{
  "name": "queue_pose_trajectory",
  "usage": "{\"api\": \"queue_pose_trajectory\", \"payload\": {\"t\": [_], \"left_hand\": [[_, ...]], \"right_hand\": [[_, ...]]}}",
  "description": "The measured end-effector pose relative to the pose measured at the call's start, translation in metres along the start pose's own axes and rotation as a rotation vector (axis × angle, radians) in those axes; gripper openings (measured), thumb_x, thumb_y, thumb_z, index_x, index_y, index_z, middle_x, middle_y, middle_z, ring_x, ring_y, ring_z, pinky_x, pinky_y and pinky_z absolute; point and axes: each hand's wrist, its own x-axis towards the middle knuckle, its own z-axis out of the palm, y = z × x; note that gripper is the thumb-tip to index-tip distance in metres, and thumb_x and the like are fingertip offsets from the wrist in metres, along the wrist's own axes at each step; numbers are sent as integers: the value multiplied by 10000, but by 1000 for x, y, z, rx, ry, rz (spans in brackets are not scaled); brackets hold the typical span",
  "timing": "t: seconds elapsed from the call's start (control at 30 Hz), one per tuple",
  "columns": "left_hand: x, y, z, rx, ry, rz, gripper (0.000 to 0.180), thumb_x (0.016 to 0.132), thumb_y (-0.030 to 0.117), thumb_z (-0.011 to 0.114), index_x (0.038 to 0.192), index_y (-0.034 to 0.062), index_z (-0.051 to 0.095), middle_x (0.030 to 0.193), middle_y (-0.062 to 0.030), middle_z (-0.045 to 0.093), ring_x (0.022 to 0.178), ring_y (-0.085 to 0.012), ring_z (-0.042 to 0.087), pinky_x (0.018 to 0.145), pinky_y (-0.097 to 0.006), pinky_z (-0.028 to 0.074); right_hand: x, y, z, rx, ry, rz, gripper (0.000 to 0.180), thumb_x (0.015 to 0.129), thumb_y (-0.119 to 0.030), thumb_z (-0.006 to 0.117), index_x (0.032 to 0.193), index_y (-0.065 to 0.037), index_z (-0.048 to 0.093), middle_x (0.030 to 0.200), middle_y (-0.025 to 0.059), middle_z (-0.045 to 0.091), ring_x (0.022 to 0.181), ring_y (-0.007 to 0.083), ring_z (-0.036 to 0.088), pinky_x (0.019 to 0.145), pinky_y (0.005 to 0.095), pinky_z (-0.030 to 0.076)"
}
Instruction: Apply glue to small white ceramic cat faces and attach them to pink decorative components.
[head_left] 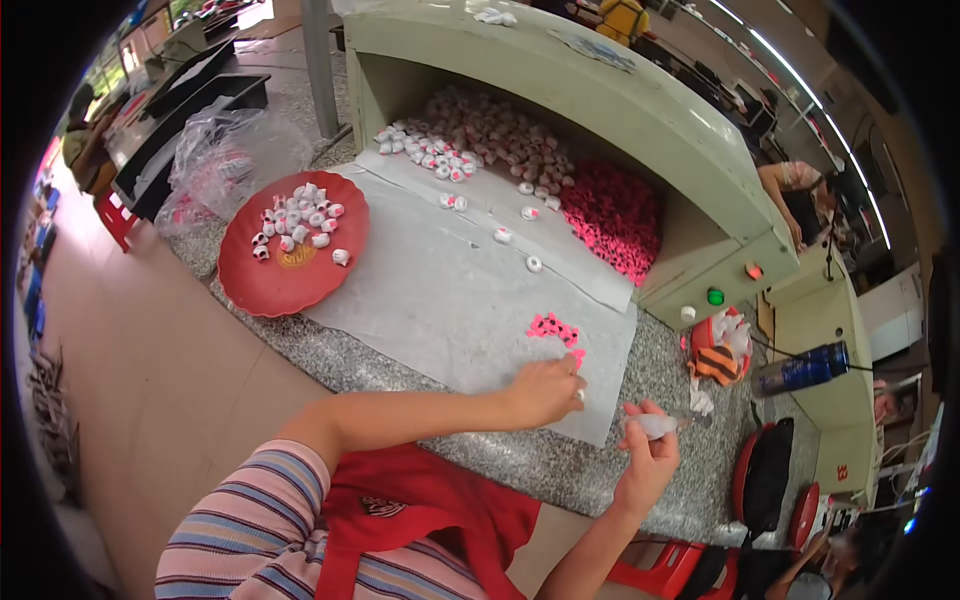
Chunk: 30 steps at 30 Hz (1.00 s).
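Observation:
My left hand [545,392] is closed in a pinch over the white sheet [430,310], with a small white piece [580,396] showing at its fingertips. Just beyond it lies a patch of small pink pieces with dark marks [555,328]. To the right, my right hand [645,465] is wrapped round a small translucent squeeze bottle [652,427], whose narrow end points right. A red plate [240,275] at the left holds several white pieces with pink and black marks [300,215]. A few white pieces [533,264] are scattered on the sheet.
A pale green box-like bench unit [690,170] shelters a heap of white pieces [500,130] and a pink pile [615,220]. An orange-striped cloth [716,364], a red container [740,335] and a dark blue cylinder [800,370] stand right. Clear plastic bags [235,150] lie left.

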Motion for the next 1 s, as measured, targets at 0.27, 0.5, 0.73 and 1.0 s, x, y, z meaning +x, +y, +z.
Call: {"api": "queue_pose_trajectory", "payload": {"t": [0.27,0.5,0.73,1.0], "left_hand": [[9,10,-64,-646,-42,-216,265,722,42,650,967,33,548,956,-79,553,819,-177,596,727,-294,496],[16,-9,-103,-1013,216,-236,347,749,-84,582,1082,-22,505,1009,-85,546,885,-159,586,765,-252,497],[10,-23,-107,-1175,218,-411,408,758,-105,558,1150,-36,464,1081,-135,524,960,-196,571,799,-269,490],[5,-18,-107,-1112,329,-370,343,774,-101,542,1107,-55,476,1085,-151,526,961,-209,571,817,-284,484]], "right_hand": [[51,-34,36,29,-43,-129,411,742,-56,616,1115,24,463,854,120,611,736,107,577,520,159,408],[57,-26,65,36,-149,-198,391,734,-176,653,1029,27,496,759,70,598,610,109,562,491,192,404],[39,-12,80,-2,39,-242,388,674,-178,606,989,30,516,820,66,520,630,116,491,589,227,414],[29,-8,82,-251,-139,-697,339,615,-31,656,922,16,521,698,136,594,441,155,476,398,240,376]]}}
